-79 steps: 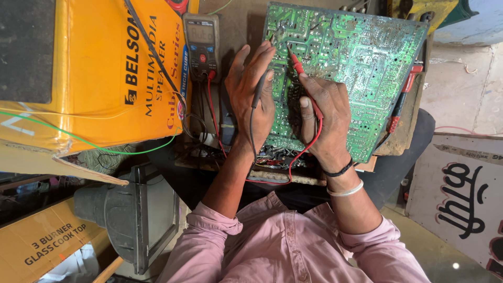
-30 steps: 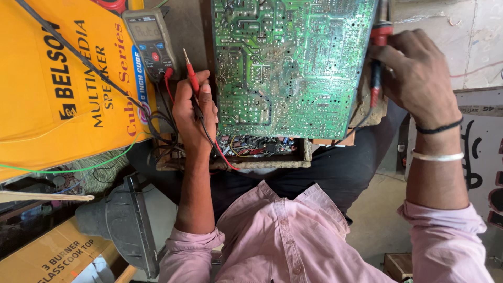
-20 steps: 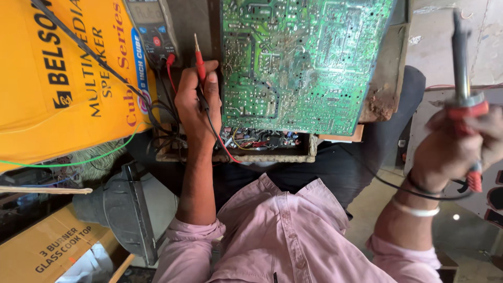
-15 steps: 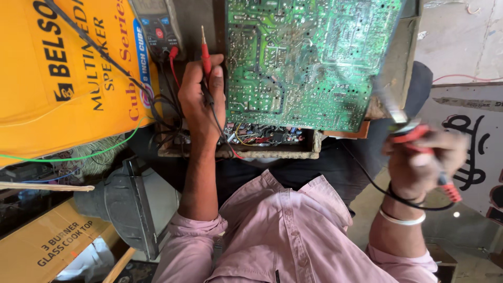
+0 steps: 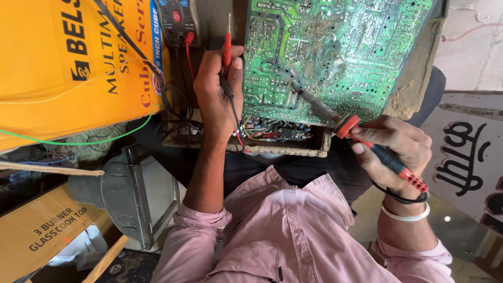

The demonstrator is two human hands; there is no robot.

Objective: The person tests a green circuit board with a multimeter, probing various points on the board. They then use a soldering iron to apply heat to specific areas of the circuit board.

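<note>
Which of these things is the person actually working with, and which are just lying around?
In use:
green circuit board
soldering iron in the right hand, tip on the board
red probe in the left hand
multimeter

Lying about:
yellow speaker box
brown cardboard carton

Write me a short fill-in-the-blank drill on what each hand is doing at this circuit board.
1. The right hand holds a soldering iron whose tip rests on the ____ circuit board.
2. The left hand grips a ____ multimeter probe.
3. The multimeter lies against a ____ cardboard box.

Missing words: green; red; yellow
</note>
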